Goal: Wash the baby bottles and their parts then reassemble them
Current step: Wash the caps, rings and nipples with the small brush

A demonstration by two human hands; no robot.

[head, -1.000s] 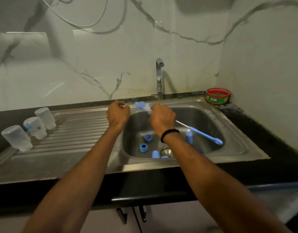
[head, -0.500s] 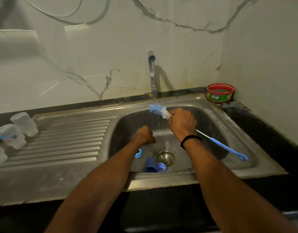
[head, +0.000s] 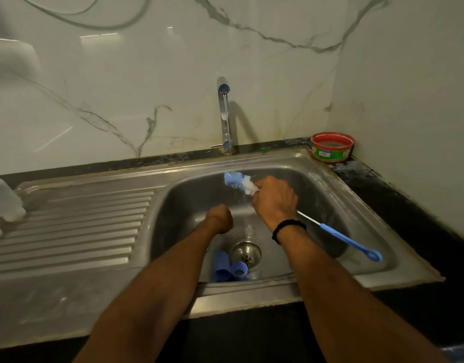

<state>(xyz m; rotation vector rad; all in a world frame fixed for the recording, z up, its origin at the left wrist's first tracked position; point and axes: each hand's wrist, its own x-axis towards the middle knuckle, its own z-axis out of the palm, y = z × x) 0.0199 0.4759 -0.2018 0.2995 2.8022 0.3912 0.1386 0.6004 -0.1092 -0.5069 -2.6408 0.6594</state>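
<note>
**Rinse in progress**

Right hand (head: 274, 199) grips brush (head: 237, 180) behind its bristles under tap (head: 223, 113), shaft running back-left to front-right. Left hand (head: 220, 218) curled low in sink (head: 330, 195); contents cannot be told. Caps (head: 221, 265) lie just beside drain (head: 246, 251), nearest left hand. Bottles (head: 5, 203) far left.

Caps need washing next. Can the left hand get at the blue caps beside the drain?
Probably yes. The left hand is down in the sink, and the blue caps lie uncovered beside its forearm; whether it holds something is hidden.
</note>
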